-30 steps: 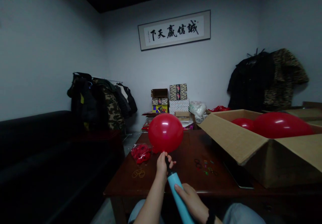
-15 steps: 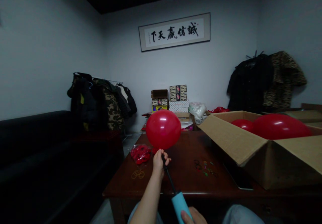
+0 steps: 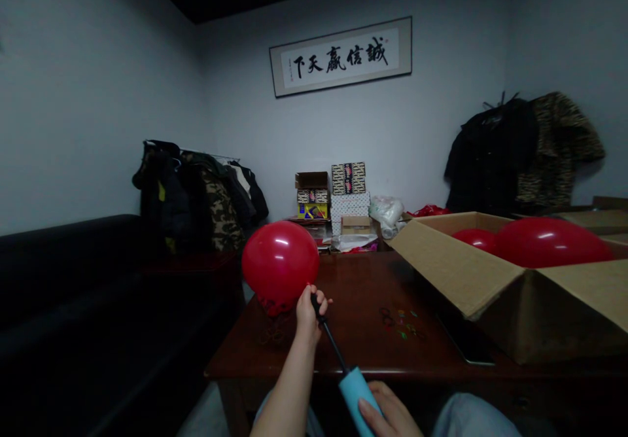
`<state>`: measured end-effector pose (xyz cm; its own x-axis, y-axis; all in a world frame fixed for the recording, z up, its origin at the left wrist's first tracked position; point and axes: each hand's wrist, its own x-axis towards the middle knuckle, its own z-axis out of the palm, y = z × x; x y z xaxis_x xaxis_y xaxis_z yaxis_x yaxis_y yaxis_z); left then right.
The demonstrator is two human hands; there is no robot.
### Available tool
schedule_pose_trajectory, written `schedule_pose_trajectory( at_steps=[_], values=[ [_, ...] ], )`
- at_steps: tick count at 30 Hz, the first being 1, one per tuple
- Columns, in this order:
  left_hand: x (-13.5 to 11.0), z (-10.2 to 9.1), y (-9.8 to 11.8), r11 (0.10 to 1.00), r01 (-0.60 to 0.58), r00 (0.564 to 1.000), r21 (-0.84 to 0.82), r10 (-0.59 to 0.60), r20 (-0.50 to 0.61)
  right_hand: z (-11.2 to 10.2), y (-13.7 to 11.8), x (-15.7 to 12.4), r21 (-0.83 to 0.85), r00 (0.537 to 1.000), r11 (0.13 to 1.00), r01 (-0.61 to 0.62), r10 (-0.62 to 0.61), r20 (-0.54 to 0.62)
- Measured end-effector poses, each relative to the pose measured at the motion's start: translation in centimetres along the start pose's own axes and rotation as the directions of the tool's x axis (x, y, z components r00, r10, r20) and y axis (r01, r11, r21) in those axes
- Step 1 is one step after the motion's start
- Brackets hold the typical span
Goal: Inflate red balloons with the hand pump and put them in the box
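Observation:
My left hand [image 3: 308, 311] is closed around the neck of a red balloon [image 3: 279, 259] and the black tip of a hand pump, pinching the two together. The balloon is round and inflated, and leans left above the table. Below, my right hand [image 3: 390, 412] grips the light blue body of the hand pump [image 3: 354, 390]; a thin black rod [image 3: 335, 345] runs from that body up to my left hand. Behind the balloon's lower edge, a clear bag with red contents is mostly hidden. Faint rubber bands [image 3: 271, 337] lie left of my left wrist.
An open cardboard box [image 3: 510, 319] on the right holds red balloons [image 3: 552, 241]. Small coloured bands [image 3: 403, 334] and a dark flat device [image 3: 466, 345] lie on the brown table [image 3: 353, 280]. Stacked boxes [image 3: 349, 205] stand at the back, and a black sofa [image 3: 73, 293] is at left.
The balloon has swung left and down, looks larger, and now covers most of the bag. My right hand and the pump body have shifted slightly right and up.

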<state>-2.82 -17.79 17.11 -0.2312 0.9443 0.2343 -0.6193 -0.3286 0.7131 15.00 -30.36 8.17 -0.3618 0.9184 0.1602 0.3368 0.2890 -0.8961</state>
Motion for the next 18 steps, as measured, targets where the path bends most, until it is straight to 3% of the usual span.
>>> schedule_pose_trajectory(
  at_steps=[6,11,18],
  values=[
    [0.3,1.1,-2.3,0.996,0.085,0.996,-0.013,-0.085,0.040,-1.5,-3.4,5.0,0.000,0.997,0.999,-0.032,0.032,-0.065],
    [1.3,0.5,-2.8,0.988,0.144,0.990,-0.059,-0.144,0.012,-1.6,-2.6,9.0,-0.022,0.996,0.999,-0.029,0.027,-0.088],
    [1.9,-1.2,-3.9,0.989,0.147,0.989,0.011,-0.146,-0.037,-1.1,-1.2,9.9,-0.034,0.999,0.999,-0.041,0.040,-0.029]
  ],
)
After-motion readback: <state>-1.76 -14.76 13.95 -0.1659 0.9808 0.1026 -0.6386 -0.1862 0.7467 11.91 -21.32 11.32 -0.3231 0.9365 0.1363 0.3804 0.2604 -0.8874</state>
